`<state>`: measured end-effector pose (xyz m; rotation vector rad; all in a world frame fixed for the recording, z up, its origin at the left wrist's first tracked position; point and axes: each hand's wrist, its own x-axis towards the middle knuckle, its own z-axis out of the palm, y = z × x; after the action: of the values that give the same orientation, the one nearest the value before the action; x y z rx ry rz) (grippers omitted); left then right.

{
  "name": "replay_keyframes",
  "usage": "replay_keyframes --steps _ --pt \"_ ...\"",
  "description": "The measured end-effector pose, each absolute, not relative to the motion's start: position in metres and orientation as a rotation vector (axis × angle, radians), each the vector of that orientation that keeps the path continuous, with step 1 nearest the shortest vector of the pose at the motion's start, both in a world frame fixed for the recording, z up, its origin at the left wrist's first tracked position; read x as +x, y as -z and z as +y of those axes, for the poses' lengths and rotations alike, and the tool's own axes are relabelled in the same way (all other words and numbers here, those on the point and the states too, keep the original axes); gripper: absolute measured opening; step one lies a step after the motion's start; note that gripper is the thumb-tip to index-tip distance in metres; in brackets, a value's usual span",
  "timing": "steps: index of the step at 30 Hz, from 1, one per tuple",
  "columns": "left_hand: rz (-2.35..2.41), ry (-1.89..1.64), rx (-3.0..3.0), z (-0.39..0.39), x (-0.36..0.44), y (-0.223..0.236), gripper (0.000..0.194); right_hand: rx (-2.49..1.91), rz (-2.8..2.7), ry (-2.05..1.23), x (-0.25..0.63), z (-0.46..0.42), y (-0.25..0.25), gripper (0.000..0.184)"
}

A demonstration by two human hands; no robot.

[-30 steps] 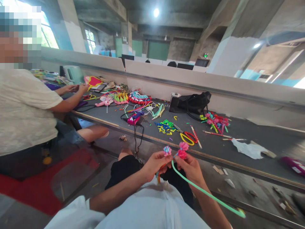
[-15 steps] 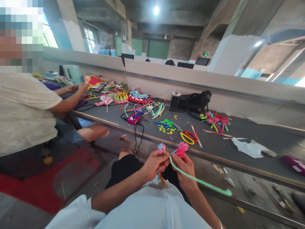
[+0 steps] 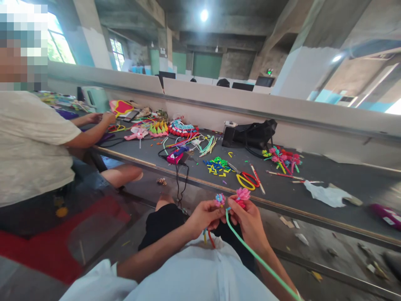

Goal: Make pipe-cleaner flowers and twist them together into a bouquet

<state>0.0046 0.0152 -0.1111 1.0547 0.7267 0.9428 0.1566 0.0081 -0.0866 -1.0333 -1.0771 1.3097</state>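
Observation:
Just off the table's front edge, my left hand (image 3: 202, 219) is closed on a small pink-and-blue pipe cleaner flower (image 3: 220, 199). Yellow, blue and red stem ends (image 3: 211, 239) hang below those fingers. My right hand (image 3: 249, 219), close beside it, pinches a pair of pink and red pipe cleaner flowers (image 3: 242, 193). A long mint-green pipe cleaner (image 3: 250, 248) starts between both hands and trails down over my right forearm. The fingertips partly hide where the stems meet. Scissors with yellow and red handles (image 3: 247, 182) lie on the table beyond.
Cut green, blue and yellow pieces (image 3: 218, 166) lie beside the scissors. Behind them are a glue gun (image 3: 180, 154) with a cord, a black bag (image 3: 257, 133) and a bunch of finished flowers (image 3: 283, 159). A co-worker (image 3: 34, 142) sits at the left, hands over the table (image 3: 316, 161).
Both hands and their flowers have shifted slightly right. The mint-green pipe cleaner now hangs lower, its far end beyond the bottom of the view.

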Motion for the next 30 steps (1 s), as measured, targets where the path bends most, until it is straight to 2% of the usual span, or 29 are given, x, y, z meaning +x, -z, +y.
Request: replay_keyframes --steps 7,14,20,24,30 --pt "0.704 -0.892 1.222 0.012 0.005 0.110 0.047 -1.095 -1.173 -1.338 0.166 0.015 0.088 0.035" --pt "0.658 -0.948 0.829 0.013 0.003 0.103 0.036 -1.063 -1.147 -1.420 0.165 0.017 0.081 0.041" --pt "0.673 -1.062 0.712 0.016 0.002 0.102 0.033 -1.075 -1.223 -1.408 0.162 0.008 0.086 0.033" --pt "0.704 -1.107 0.698 0.015 0.004 0.104 0.032 -1.123 -1.277 -1.307 0.158 0.001 0.091 0.029" --pt "0.812 -1.121 0.724 0.013 0.007 0.104 0.035 -1.177 -1.489 -0.912 0.151 -0.005 0.092 0.018"
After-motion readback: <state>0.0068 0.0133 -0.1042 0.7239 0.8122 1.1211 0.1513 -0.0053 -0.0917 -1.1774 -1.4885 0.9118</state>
